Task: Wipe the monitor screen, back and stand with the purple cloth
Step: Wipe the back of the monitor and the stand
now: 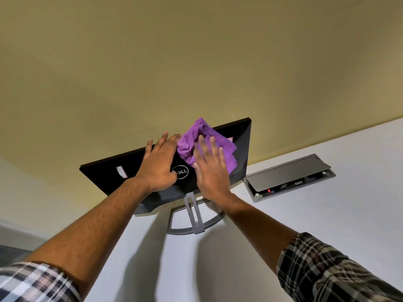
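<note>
A black monitor point(104, 171) stands on the white table with its back toward me; a round logo shows at the middle. Its grey stand point(193, 212) with a curved base sits below it. My left hand point(159, 162) lies flat on the monitor's back, fingers straight and reaching its top edge. The purple cloth point(192, 140) is bunched on the back's upper right part. My right hand point(210, 168) presses flat on the cloth with straight fingers. The screen side is hidden.
A grey cable hatch point(290, 175) with a raised lid and a small red light is set into the white table point(327, 214) to the right of the monitor. A yellowish wall rises behind. The table's left edge runs past my left forearm.
</note>
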`<state>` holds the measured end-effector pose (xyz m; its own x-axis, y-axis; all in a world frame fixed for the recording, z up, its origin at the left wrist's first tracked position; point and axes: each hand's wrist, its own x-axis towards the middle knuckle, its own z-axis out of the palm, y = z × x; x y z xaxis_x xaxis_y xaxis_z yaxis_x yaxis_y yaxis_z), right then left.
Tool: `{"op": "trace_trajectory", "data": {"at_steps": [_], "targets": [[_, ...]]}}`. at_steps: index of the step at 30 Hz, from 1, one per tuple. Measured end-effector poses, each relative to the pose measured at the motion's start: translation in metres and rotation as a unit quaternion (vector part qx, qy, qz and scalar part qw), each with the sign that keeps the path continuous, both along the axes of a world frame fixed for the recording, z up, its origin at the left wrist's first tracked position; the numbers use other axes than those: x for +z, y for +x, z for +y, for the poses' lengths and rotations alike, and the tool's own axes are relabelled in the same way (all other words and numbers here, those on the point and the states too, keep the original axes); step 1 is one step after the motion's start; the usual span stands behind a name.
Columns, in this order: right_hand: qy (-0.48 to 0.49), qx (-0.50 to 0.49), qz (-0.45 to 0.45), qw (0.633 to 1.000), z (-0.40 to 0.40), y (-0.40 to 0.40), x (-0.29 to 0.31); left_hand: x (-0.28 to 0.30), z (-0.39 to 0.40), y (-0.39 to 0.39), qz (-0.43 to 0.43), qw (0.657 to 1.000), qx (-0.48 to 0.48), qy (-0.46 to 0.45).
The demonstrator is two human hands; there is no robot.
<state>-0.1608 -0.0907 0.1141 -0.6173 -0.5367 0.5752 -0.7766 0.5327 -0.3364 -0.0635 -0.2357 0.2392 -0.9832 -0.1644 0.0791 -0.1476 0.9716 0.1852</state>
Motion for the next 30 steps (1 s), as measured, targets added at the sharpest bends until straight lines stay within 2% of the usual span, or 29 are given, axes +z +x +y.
{"op": "trace_trajectory", "data": {"at_steps": [2,4,6,8,12,19,26,28,30], "targets": [[-0.043,-0.068,-0.045,0.996,0.01,-0.019,0.006,0.002,0.0,0.0,-0.008,1.0,0.0,-0.001],[-0.11,-0.16,-0.12,0.974,0.019,-0.037,0.015,0.003,0.0,-0.002,-0.013,1.0,0.0,0.004],[-0.166,-0.194,-0.177,0.951,0.019,-0.041,0.022,0.004,-0.001,-0.003,-0.018,1.0,-0.002,0.005],[-0.158,-0.168,-0.167,0.959,0.013,-0.032,0.023,0.005,-0.005,-0.005,-0.026,1.0,0.002,0.009],[-0.049,-0.057,-0.104,0.992,0.012,-0.016,0.009,0.009,-0.008,-0.011,-0.036,0.999,0.005,0.01],[-0.061,-0.146,-0.159,0.975,0.024,-0.043,0.018,0.012,-0.016,-0.022,-0.048,0.999,0.005,0.02],[0.028,-0.036,-0.044,0.998,0.018,-0.045,0.013,0.011,-0.028,-0.035,-0.066,0.998,-0.006,-0.015],[0.024,-0.061,-0.044,0.997,0.018,-0.054,0.018,0.013,-0.031,-0.039,-0.073,0.997,-0.006,-0.014],[-0.019,-0.122,-0.095,0.988,0.018,-0.064,0.024,0.013,-0.032,-0.042,-0.074,0.997,-0.007,-0.011]]}}
